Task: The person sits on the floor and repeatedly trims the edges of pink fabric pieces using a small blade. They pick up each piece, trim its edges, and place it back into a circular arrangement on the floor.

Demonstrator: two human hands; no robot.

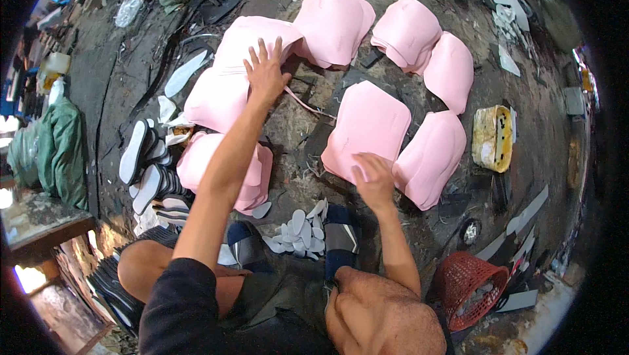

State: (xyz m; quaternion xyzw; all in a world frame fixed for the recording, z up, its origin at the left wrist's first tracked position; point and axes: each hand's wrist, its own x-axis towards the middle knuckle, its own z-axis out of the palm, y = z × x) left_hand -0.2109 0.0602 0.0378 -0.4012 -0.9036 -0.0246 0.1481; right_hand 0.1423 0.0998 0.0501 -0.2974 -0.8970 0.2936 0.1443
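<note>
View from above of a person seated on a dark, littered floor. The left hand, fingers spread, presses flat on a stack of pink foam sheets toward the far left. The right hand appears to pinch the near edge of another pink foam sheet at centre. Small white sole-shaped cutouts lie between the feet.

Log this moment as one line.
left hand: flat on pink sheet | right hand: on pink sheet edge | white cutouts between feet
</note>
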